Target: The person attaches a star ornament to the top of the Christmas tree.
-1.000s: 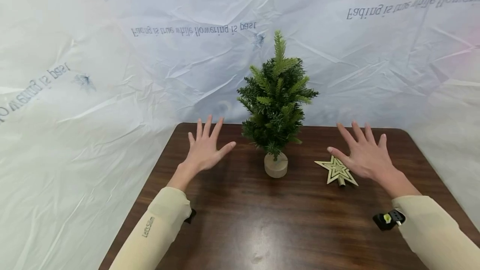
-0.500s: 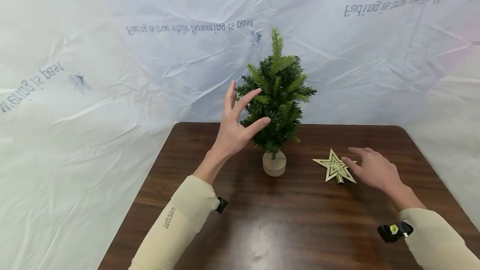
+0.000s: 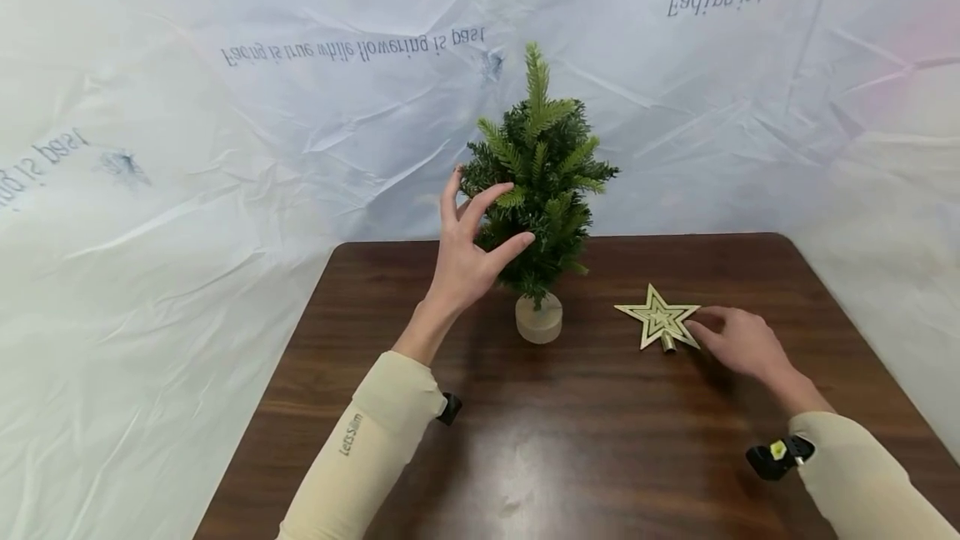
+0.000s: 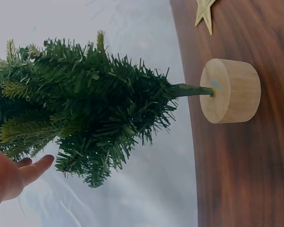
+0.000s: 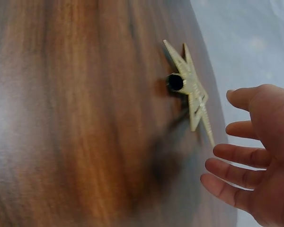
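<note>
A small artificial Christmas tree [image 3: 551, 165] stands upright on a round wooden base [image 3: 538, 319]. My left hand [image 3: 465, 261] is at the tree's left side, thumb and fingers spread apart and overlapping the branches. In the left wrist view its fingers [image 4: 35, 171] show beside the lower foliage. A gold star tree topper [image 3: 658, 319] with a short hollow tube [image 5: 175, 82] lies on the table right of the tree. My right hand [image 3: 742, 344] is at the star's right points, thumb and fingertips close to them. Seen from the right wrist, its fingers are apart with nothing between them.
The brown wooden table [image 3: 570, 440] has its far edge just behind the tree. A pale, wrinkled sheet [image 3: 360, 132] with printed words hangs behind it and at both sides. Each wrist carries a small black camera [image 3: 780, 457].
From being spread above the table, my left hand has moved right and up to the tree. My right hand has lowered toward the star's right side. The head view has shifted slightly.
</note>
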The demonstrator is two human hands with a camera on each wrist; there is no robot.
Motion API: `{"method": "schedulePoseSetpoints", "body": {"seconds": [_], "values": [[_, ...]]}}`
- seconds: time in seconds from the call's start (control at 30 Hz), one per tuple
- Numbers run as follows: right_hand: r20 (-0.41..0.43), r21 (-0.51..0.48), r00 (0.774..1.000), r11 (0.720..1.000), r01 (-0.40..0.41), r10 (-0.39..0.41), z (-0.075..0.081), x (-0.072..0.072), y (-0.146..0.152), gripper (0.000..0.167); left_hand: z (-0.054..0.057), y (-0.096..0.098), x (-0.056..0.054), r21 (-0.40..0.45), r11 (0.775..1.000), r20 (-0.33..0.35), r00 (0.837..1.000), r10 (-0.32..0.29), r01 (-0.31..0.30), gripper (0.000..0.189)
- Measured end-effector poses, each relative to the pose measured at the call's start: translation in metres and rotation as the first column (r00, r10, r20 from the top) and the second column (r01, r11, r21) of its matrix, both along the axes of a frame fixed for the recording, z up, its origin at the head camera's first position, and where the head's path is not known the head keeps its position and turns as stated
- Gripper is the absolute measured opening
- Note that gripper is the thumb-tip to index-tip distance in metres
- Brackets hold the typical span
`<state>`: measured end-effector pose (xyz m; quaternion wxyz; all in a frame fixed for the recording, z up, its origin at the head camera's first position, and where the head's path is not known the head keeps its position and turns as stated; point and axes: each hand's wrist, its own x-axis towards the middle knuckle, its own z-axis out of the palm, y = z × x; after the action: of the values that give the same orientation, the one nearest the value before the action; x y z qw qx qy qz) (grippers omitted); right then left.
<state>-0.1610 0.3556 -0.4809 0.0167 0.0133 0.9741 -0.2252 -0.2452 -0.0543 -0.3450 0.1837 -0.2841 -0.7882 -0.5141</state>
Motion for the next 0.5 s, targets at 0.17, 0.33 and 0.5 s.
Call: {"method": "schedulePoseSetpoints", "body": {"seconds": [0.17,0.33,0.5], "values": [[0.009,-0.015,1.0,1.0,0.014,-0.014,-0.008,-0.003,0.002,0.058,-0.001,0.001,-0.002,-0.005,0.999,-0.087,0.996,0.031,-0.032,0.059],[0.053,-0.083,0.998,0.996,0.038,-0.034,-0.015,-0.003,0.004,0.052,-0.006,0.003,-0.003,-0.002,0.999,-0.134,0.99,0.05,-0.05,0.057],[0.134,-0.214,0.989,0.973,0.083,-0.055,-0.02,0.0,0.003,0.054,-0.01,0.005,-0.001,0.002,0.998,-0.123,0.99,0.063,-0.063,0.054]]}}
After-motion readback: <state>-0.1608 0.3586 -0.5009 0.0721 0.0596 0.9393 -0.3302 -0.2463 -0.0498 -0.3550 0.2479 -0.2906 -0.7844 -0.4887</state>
